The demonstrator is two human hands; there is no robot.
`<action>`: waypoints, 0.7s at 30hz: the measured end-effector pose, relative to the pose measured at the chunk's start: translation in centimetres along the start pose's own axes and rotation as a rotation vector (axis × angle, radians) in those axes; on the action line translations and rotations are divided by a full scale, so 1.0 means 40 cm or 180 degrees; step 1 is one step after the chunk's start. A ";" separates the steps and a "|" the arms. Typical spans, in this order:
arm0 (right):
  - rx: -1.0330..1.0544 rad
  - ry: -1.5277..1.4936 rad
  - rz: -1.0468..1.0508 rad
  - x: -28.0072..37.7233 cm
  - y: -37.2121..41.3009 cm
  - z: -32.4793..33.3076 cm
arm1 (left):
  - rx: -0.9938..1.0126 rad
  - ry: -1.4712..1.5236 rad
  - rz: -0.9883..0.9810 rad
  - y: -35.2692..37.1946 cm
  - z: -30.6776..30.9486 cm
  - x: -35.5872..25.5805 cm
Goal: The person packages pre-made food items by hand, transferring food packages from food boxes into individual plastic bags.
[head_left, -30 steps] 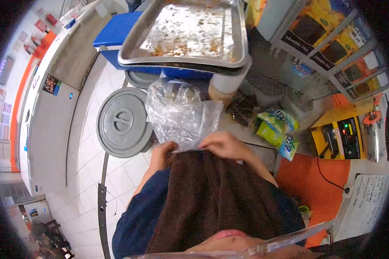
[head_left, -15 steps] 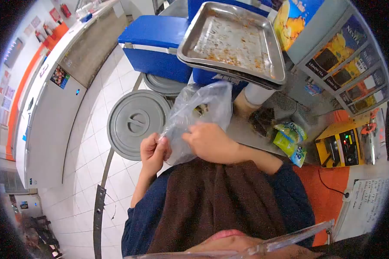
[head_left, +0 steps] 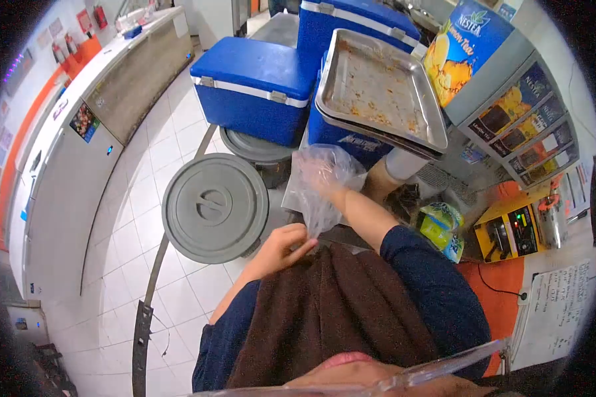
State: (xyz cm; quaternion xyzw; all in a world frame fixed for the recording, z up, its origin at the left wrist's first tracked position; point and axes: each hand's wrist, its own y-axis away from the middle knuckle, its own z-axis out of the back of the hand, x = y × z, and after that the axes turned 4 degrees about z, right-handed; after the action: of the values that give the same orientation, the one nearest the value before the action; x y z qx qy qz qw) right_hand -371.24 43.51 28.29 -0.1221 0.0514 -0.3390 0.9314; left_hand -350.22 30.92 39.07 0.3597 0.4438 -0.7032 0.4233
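A clear plastic bag [head_left: 311, 205] hangs in front of my body. My left hand [head_left: 286, 245] pinches its lower edge between thumb and fingers. My right hand [head_left: 319, 173] is at the far end of the bag, showing blurrily through the film, with its fingers obscured. The forearm reaches forward from the right, and the bag stretches between the two hands. Beyond the bag stands a blue cooler box [head_left: 357, 142]. On top of it rests a metal tray [head_left: 384, 89] with brown crumbs and stains.
Grey lidded bins [head_left: 213, 206] stand at my left on white tile. A second blue cooler [head_left: 255, 86] sits behind them. To the right are green packets [head_left: 442, 228], a yellow machine [head_left: 510, 231] and a drink dispenser [head_left: 460, 49]. A long white counter [head_left: 79, 178] runs along the left.
My right hand has moved forward, from the bag's near side to its far end, now seen through plastic. My left hand has moved right and nearer my body. The view has shifted slightly.
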 end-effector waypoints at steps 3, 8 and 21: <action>-0.0115 0.0090 0.0012 -0.019 0.005 -0.016 | -0.0127 0.0352 -0.0053 -0.001 -0.003 0.062; -0.0080 -0.0718 -0.0302 -0.051 0.041 0.031 | -0.0537 -0.0503 -0.0243 -0.125 0.000 0.215; -0.0626 -0.2566 -0.1069 -0.163 0.154 0.141 | -0.1651 -0.1162 -0.0121 -0.335 -0.174 0.323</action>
State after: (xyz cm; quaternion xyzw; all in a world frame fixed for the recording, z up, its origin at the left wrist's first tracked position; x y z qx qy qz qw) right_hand -371.39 53.36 32.19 -0.3390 -0.3042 -0.4044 0.7931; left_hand -366.53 37.15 29.54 0.0993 0.5317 -0.6273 0.5603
